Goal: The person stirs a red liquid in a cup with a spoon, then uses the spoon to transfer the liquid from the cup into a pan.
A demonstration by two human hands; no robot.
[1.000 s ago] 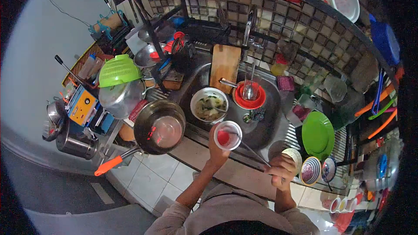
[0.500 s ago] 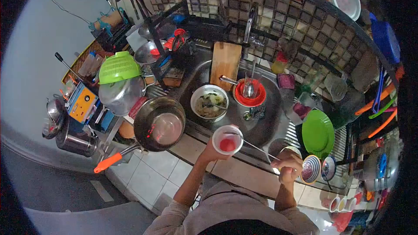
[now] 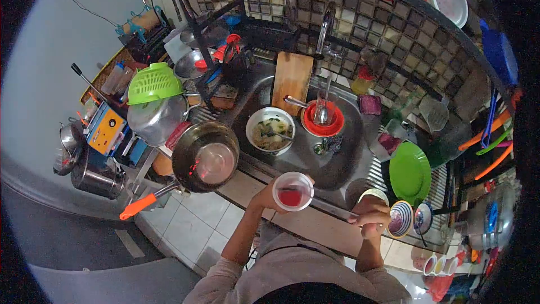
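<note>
My left hand (image 3: 266,197) is wrapped round a white cup (image 3: 309,184) with red liquid (image 3: 289,197) in it, held upright at the sink's front edge. My right hand (image 3: 371,214) is closed on a long thin utensil (image 3: 333,211), slightly blurred, whose far end points at the cup's right side. I cannot tell what kind of utensil it is. Just behind my right hand is a pale round dish (image 3: 373,193), partly covered by the fingers. A striped bowl (image 3: 400,219) stands right beside that hand.
In the sink (image 3: 343,163) are a white bowl of food scraps (image 3: 264,135), a red bowl (image 3: 336,126) holding a glass, and a wooden board (image 3: 292,83). A frying pan (image 3: 185,146) sits to the left, its orange handle (image 3: 138,206) jutting over the floor. A green plate (image 3: 410,171) is at right.
The utensil has swung lower, from reaching over the cup's rim to pointing at its right side. The cup has shifted slightly down. Both hands keep their hold.
</note>
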